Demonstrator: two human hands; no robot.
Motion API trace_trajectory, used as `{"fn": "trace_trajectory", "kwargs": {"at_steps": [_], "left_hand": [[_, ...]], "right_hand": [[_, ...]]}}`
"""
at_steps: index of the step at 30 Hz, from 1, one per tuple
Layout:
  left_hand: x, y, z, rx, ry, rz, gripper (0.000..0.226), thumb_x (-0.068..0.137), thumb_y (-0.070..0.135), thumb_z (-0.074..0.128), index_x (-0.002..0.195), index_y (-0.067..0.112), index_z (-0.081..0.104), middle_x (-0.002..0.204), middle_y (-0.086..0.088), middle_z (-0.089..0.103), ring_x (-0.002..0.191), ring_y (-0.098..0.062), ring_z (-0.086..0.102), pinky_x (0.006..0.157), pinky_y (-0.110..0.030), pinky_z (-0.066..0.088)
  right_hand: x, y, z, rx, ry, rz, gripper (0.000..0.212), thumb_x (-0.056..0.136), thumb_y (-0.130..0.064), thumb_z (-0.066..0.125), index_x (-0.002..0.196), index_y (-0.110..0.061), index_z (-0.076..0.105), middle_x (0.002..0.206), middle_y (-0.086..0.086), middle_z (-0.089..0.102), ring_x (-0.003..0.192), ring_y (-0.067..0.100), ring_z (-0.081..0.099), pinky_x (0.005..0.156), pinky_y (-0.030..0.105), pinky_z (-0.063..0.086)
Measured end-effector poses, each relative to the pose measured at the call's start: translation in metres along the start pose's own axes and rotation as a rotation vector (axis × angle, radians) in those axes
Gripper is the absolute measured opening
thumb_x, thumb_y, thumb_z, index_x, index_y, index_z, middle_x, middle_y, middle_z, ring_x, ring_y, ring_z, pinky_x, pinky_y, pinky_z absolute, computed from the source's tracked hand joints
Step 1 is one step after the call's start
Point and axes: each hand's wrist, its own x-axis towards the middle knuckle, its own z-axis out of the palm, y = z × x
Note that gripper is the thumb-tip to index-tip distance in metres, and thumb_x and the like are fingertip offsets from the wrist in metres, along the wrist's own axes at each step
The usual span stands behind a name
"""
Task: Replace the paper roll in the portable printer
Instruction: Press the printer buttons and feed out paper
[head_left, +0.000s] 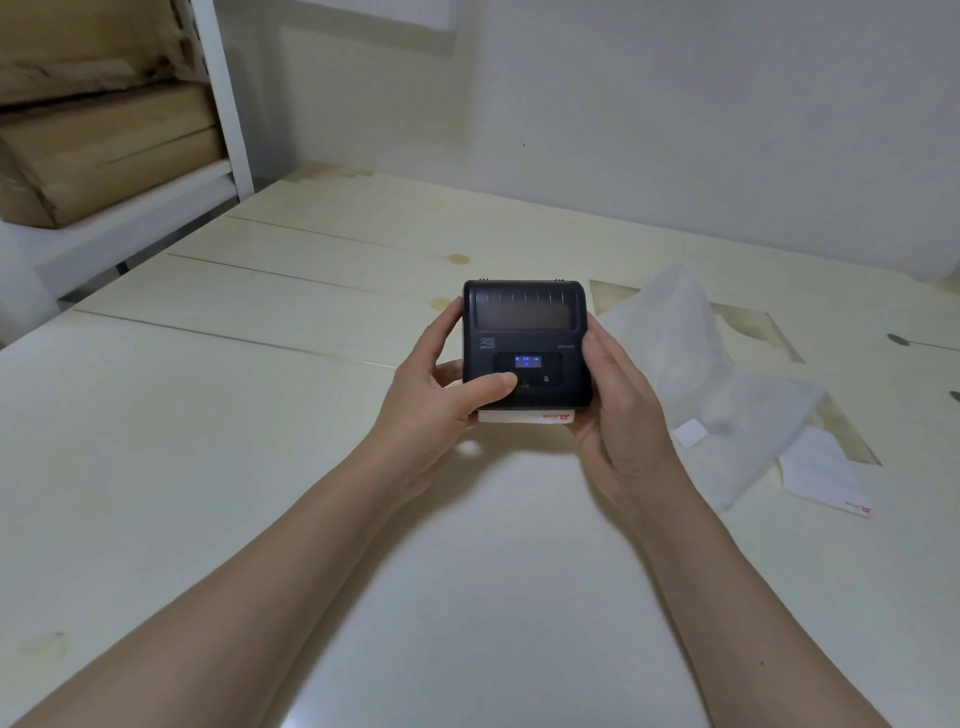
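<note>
Your left hand and right hand cup a smooth, black, boxy printer from both sides, above the middle of a pale wooden table; your left thumb presses the button panel beneath its small lit screen, your right fingers curl around the far edge. A white paper strip pokes out of the near edge, between your palms. Left of your fingers the tabletop lies open; just right lie a crumpled translucent bag and a paper slip.
</note>
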Motion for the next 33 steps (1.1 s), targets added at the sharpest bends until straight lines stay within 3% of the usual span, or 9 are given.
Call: {"fn": "trace_trajectory", "kwargs": {"at_steps": [2,5,9,11,22,33], "left_hand": [[0.0004,-0.0003,-0.0002,-0.022,-0.004,0.003,0.074,0.082,0.012,0.073,0.140,0.048,0.045,0.114,-0.012,0.074,0.106,-0.033,0.069,0.078,-0.037,0.056],[0.0003,0.0008,-0.0005,-0.106,-0.003,0.012,0.061,0.093,0.009,0.062,0.144,0.037,0.045,0.113,-0.007,0.075,0.101,-0.028,0.073,0.074,-0.032,0.058],[-0.0011,0.0025,-0.0001,-0.121,0.005,0.033,0.055,0.096,0.013,0.059,0.144,0.035,0.046,0.113,-0.004,0.076,0.099,-0.026,0.073,0.079,-0.036,0.060],[-0.0016,0.0029,-0.0002,-0.129,0.007,0.041,0.055,0.096,0.013,0.059,0.144,0.034,0.046,0.111,-0.004,0.076,0.096,-0.024,0.074,0.075,-0.032,0.059],[-0.0022,0.0021,-0.0005,-0.139,0.005,0.078,0.055,0.095,0.013,0.059,0.144,0.034,0.046,0.110,-0.006,0.076,0.102,-0.026,0.072,0.086,-0.038,0.060],[-0.0020,0.0016,-0.0006,-0.151,0.001,0.071,0.055,0.095,0.013,0.059,0.144,0.034,0.046,0.113,-0.007,0.075,0.105,-0.027,0.072,0.086,-0.039,0.059]], "right_hand": [[-0.0001,-0.0005,-0.0020,-0.012,-0.019,-0.003,0.039,0.103,-0.019,0.040,0.140,-0.017,0.051,0.134,0.018,0.061,0.124,0.039,0.058,0.102,0.065,0.043],[-0.0009,0.0000,-0.0049,-0.004,-0.019,0.005,0.048,0.095,-0.009,0.046,0.142,-0.017,0.048,0.133,0.020,0.062,0.123,0.041,0.058,0.103,0.064,0.043],[-0.0013,-0.0006,-0.0049,-0.008,-0.018,-0.008,0.059,0.086,-0.001,0.050,0.143,-0.018,0.047,0.131,0.022,0.062,0.123,0.042,0.057,0.103,0.062,0.044],[-0.0012,-0.0010,-0.0042,-0.006,-0.022,-0.014,0.062,0.084,0.001,0.051,0.143,-0.018,0.046,0.131,0.023,0.061,0.123,0.043,0.057,0.104,0.062,0.043],[-0.0021,-0.0021,-0.0032,-0.046,-0.007,-0.037,0.066,0.085,0.002,0.052,0.146,-0.021,0.042,0.131,0.020,0.062,0.121,0.039,0.060,0.099,0.059,0.049],[-0.0014,0.0010,-0.0053,-0.063,-0.001,-0.033,0.066,0.086,0.001,0.053,0.147,-0.022,0.041,0.130,0.021,0.063,0.122,0.041,0.058,0.103,0.063,0.043]]}}
